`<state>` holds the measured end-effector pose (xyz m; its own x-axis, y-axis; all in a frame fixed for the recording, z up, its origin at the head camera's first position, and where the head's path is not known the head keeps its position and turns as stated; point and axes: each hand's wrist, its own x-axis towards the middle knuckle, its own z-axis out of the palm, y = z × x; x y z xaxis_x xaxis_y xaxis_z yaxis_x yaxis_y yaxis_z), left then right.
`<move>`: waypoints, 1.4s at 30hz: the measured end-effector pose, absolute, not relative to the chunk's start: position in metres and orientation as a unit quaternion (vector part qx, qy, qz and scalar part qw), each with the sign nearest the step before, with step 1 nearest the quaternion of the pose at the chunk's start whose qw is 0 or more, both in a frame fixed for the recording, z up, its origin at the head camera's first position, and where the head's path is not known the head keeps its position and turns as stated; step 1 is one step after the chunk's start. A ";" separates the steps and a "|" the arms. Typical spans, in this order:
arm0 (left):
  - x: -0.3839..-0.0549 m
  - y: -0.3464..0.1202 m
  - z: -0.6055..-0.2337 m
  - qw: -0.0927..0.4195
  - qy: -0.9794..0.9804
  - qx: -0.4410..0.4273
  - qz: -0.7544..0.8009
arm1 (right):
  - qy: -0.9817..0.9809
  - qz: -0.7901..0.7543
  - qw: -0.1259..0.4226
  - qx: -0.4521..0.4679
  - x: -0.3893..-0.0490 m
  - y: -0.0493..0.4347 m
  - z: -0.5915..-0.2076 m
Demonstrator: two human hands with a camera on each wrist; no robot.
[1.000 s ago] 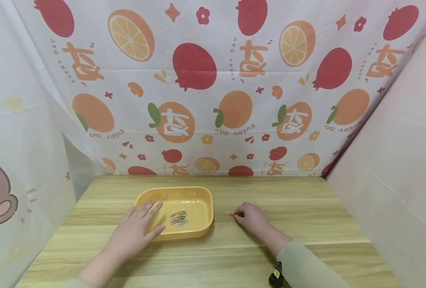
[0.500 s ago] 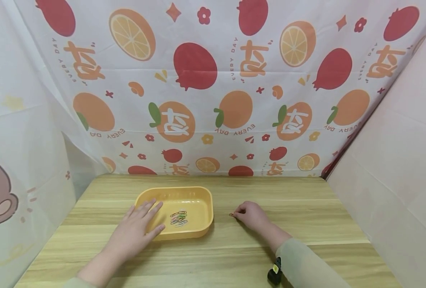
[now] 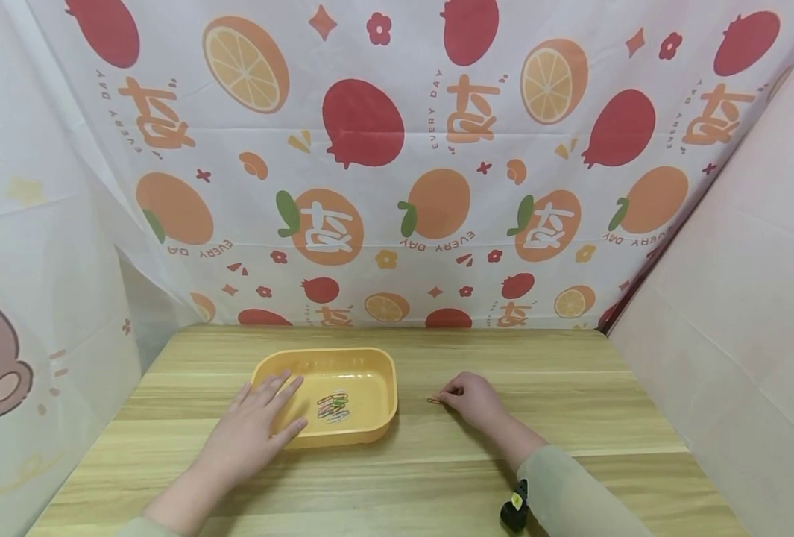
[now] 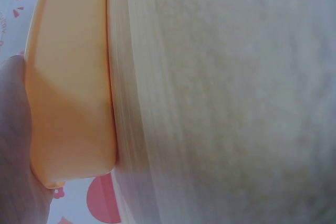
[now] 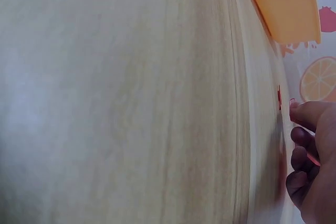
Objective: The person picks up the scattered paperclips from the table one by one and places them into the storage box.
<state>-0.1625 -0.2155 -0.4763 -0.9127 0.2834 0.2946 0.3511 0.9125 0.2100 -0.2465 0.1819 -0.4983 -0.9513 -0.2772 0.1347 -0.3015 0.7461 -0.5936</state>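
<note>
My left hand rests over the left end of a yellow plastic box, fingers spread and straight across its rim. In the left wrist view, part of this hand lies along the side of the box. Several coloured paper clips lie in a small heap on the box floor. To the right of the box, my right hand pinches a reddish paper clip between thumb and fingertip, low at the tabletop. The right wrist view shows the hand with its other fingers curled in.
The wooden table runs back to a fruit-print cloth. Pale cloth walls stand at left and right. A small black object with a yellow mark hangs by the right sleeve.
My right hand has shifted very slightly to the right and away, still at the reddish paper clip. The left hand, the box and the heap of clips stay where they were.
</note>
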 end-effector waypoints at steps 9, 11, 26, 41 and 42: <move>-0.161 -0.217 -0.473 0.131 -0.969 -0.166 -0.129 | -0.926 0.351 0.011 0.137 -0.248 0.182 -0.496; -0.161 -0.217 -0.473 0.131 -0.969 -0.166 -0.129 | -0.925 0.355 0.011 0.137 -0.248 0.182 -0.495; -0.159 -0.216 -0.473 0.134 -0.967 -0.171 -0.131 | -0.919 0.374 0.028 0.124 -0.252 0.174 -0.489; -0.159 -0.217 -0.472 0.125 -0.969 -0.168 -0.129 | -0.897 0.410 0.049 0.155 -0.255 0.127 -0.461; -0.158 -0.217 -0.472 0.124 -0.969 -0.168 -0.129 | -0.897 0.411 0.049 0.157 -0.255 0.122 -0.459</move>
<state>-0.1585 -0.2174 -0.4718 -0.9126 0.2939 0.2842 0.3580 0.9101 0.2084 -0.2551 0.1221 -0.4586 -0.9460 -0.2410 0.2167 -0.3215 0.6138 -0.7210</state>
